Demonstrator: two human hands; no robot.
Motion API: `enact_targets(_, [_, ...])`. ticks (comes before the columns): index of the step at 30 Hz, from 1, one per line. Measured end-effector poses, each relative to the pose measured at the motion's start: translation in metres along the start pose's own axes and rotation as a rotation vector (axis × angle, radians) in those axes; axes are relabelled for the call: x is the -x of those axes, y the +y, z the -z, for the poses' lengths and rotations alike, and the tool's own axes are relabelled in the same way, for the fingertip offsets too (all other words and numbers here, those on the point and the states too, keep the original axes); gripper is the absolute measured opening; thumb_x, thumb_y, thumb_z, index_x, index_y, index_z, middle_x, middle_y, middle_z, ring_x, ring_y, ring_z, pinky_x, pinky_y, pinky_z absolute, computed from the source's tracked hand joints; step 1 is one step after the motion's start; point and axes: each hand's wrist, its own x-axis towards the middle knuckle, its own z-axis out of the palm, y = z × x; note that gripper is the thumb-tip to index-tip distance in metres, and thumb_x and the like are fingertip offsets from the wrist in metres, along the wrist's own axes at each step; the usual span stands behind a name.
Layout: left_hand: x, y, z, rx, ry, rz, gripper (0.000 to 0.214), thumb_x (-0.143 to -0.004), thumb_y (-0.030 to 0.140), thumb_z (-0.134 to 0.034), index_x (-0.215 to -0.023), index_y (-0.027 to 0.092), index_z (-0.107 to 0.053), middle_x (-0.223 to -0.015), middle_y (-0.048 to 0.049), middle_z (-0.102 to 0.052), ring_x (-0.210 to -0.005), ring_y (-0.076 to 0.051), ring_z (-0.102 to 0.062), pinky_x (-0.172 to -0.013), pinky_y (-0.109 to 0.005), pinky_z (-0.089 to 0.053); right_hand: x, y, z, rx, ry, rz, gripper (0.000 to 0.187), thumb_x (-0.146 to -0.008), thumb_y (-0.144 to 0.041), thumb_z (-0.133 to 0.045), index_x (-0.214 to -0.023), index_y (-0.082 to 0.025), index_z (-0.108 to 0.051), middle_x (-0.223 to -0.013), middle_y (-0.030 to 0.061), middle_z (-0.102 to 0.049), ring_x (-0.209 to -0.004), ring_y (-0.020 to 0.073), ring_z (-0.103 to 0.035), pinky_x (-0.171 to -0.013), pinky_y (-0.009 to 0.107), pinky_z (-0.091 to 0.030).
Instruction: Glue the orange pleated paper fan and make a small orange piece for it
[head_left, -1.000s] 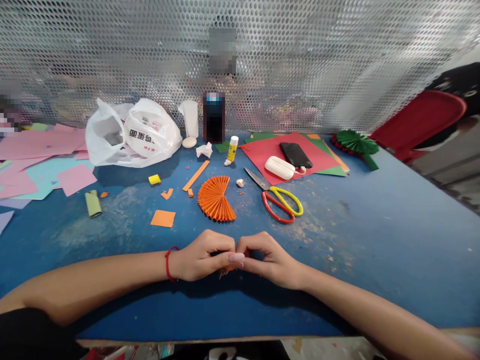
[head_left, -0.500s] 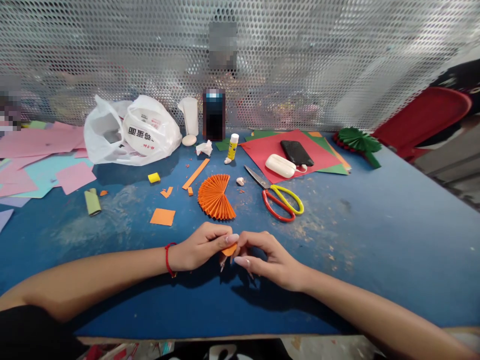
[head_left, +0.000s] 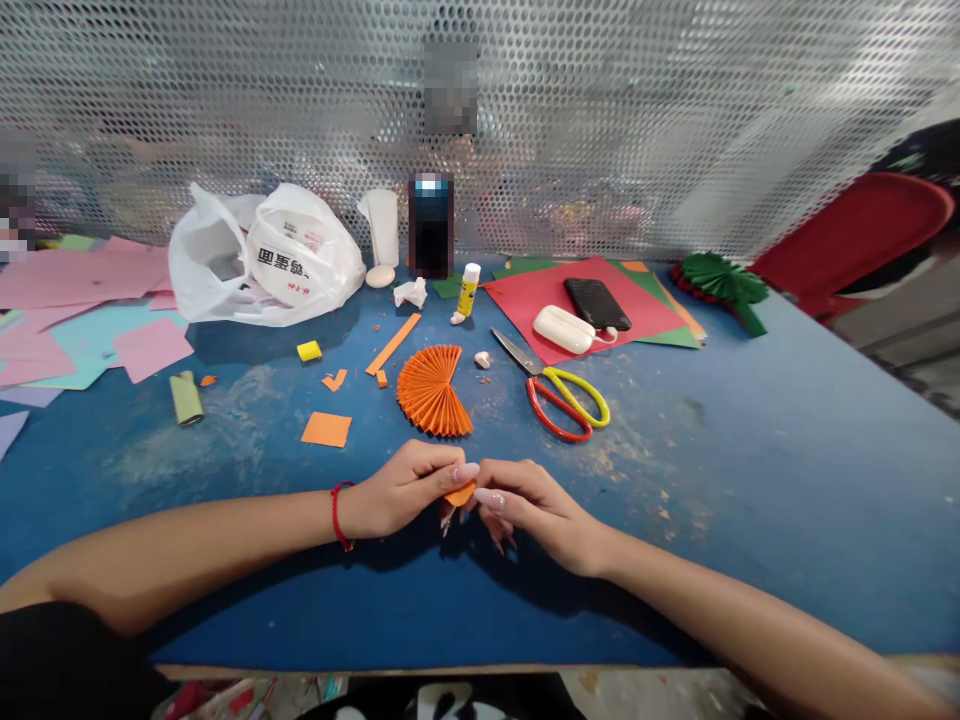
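Observation:
My left hand (head_left: 409, 490) pinches a small piece of orange paper (head_left: 460, 494) between thumb and fingers, just above the table near its front edge. From the other side my right hand (head_left: 544, 510) meets it, with thumb and curled fingers at the paper's right edge. Most of the paper is hidden by the fingers. Beyond the hands lies a pleated orange paper fan (head_left: 435, 392), spread to about a half circle. An orange paper square (head_left: 326, 429) is left of it. Scissors (head_left: 551, 385) with one red and one yellow handle rest to the right, blades apart slightly.
A glue stick (head_left: 468, 291) stands upright behind the fan. Farther back are a white plastic bag (head_left: 262, 260), a phone (head_left: 431, 228) and a red sheet (head_left: 525, 300) under a white device (head_left: 564, 329). Pink paper (head_left: 154, 347) lies left; a green pleated piece (head_left: 720, 280) lies right.
My right thumb has moved up and closer to the orange paper's edge. My left hand keeps its grip, and the things on the table stay put.

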Motion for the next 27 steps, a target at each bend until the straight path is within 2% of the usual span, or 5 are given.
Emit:
enact_targets(5, [0.0000, -0.0007, 0.0001, 0.001, -0.014, 0.007, 0.049, -0.101, 0.048, -0.043, -0.069, 0.014, -0.055, -0.062, 0.0010, -0.056, -0.058, -0.008, -0.052, -0.061, -0.020, -0.040, 0.0000, 0.0009, 0.0007, -0.013, -0.004, -0.008, 0.035, -0.099, -0.044, -0.050, -0.095, -0.014, -0.068, -0.068, -0.0004, -0.060, -0.054, 0.0084, -0.054, -0.055, 0.020, -0.045])
enact_targets(10, [-0.0005, -0.0002, 0.0000, 0.014, -0.018, 0.012, 0.050, -0.101, 0.050, -0.043, -0.069, 0.013, -0.055, -0.062, 0.0007, -0.056, -0.058, -0.008, -0.052, -0.061, -0.020, -0.040, -0.0001, 0.0014, 0.0010, -0.019, -0.013, -0.029, 0.036, -0.099, -0.046, -0.048, -0.095, -0.014, -0.066, -0.075, 0.0015, -0.063, -0.054, 0.0082, -0.054, -0.054, 0.020, -0.044])
enact_targets(16, [0.0001, 0.0002, 0.0002, 0.016, -0.034, 0.020, 0.051, -0.101, 0.051, -0.043, -0.069, 0.013, -0.056, -0.061, 0.0006, -0.056, -0.057, -0.008, -0.053, -0.060, -0.020, -0.040, -0.0011, -0.0015, 0.0017, -0.011, -0.013, 0.006, 0.034, -0.099, -0.042, -0.049, -0.092, -0.014, -0.067, -0.063, -0.0025, -0.057, -0.054, 0.0076, -0.054, -0.055, 0.019, -0.043])
enact_targets(27, [-0.0002, -0.0011, -0.0010, 0.004, -0.005, 0.038, 0.054, -0.099, 0.056, -0.043, -0.068, 0.013, -0.054, -0.060, 0.0003, -0.056, -0.055, -0.009, -0.052, -0.057, -0.020, -0.039, 0.0003, -0.0023, 0.0011, -0.023, -0.013, 0.027, 0.030, -0.101, -0.039, -0.048, -0.096, -0.015, -0.066, -0.065, -0.0041, -0.055, -0.053, 0.0066, -0.052, -0.058, 0.019, -0.045])
